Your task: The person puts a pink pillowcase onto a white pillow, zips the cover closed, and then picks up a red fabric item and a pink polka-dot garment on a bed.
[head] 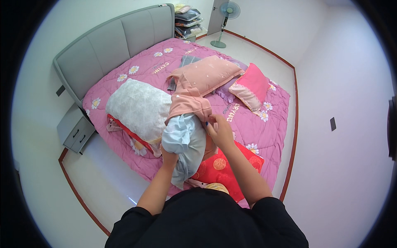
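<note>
A light blue pillow (194,142) is before me, its upper end inside a peach fabric pillowcase (189,104). My left hand (169,155) grips the bunched blue cloth from below, its fingers mostly hidden by the fabric. My right hand (219,130) pinches the pillowcase's edge on the right side. Just beyond lies a peach pillow with small white marks (207,76). A white pillow in a thin fabric cover (139,108) rests to the left, over something red. Under and right of the blue pillow spreads a red patterned cushion (220,164).
A pink quilt with daisies (276,145) covers the bed. A pink ruffled pillow (252,85) lies at the far right, near purple and grey fabric. The grey headboard (108,40) and nightstand (76,130) stand left. Bagged bedding (187,23) and a standing fan (229,11) are farther off.
</note>
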Demonstrator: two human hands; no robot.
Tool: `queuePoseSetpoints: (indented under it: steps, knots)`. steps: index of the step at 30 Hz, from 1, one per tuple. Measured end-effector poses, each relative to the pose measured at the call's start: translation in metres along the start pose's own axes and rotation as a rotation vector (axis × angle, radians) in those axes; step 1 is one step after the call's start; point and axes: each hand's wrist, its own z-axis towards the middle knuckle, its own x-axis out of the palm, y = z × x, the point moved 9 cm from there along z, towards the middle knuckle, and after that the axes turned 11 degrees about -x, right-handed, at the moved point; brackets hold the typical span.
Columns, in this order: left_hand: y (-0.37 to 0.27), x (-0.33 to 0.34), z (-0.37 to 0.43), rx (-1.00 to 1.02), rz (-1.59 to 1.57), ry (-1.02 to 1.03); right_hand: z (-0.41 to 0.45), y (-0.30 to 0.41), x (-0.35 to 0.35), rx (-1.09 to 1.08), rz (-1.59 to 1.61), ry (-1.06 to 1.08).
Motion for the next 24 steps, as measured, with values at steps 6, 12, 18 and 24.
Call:
queuePoseSetpoints:
  steps: [6,12,18,24]
  knots:
    - [0.006,-0.011,0.005,-0.095,-0.114,0.001,-0.045,-0.005,0.030,-0.005,-0.061,0.031]
    - [0.004,-0.012,-0.004,-0.136,-0.176,0.022,-0.055,-0.025,0.041,0.208,-0.112,-0.079]
    - [0.010,-0.019,-0.017,-0.058,0.100,0.070,-0.019,-0.052,0.061,0.077,-0.255,-0.027]
    - [-0.032,-0.001,-0.019,-0.049,0.100,0.214,0.006,-0.067,0.066,0.001,-0.417,-0.194]
